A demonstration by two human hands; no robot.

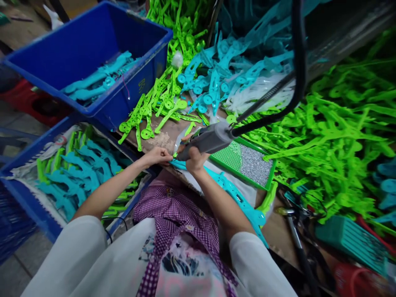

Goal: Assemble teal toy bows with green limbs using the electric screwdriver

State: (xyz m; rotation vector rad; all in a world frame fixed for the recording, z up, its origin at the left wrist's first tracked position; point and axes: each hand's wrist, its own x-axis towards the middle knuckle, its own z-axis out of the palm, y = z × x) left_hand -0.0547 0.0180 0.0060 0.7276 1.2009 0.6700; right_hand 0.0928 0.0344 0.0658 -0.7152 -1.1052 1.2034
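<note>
My right hand (194, 159) is closed around a grey powered screwdriver (206, 142) with a black cable running up from its back end. Its tip points down at the end of a long turquoise plastic part (238, 198) that lies across the bench edge and under my right forearm. My left hand (159, 156) is pinched shut right beside the tool tip, pressing on the end of that turquoise part. A green tray (244, 161) of small silver screws sits just right of the tool.
An upper blue crate (93, 45) holds a few turquoise parts. A lower blue crate (34, 198) holds turquoise and green parts. Heaps of green parts (334, 140) and turquoise parts (222, 70) cover the bench. Tools lie at the lower right (293, 218).
</note>
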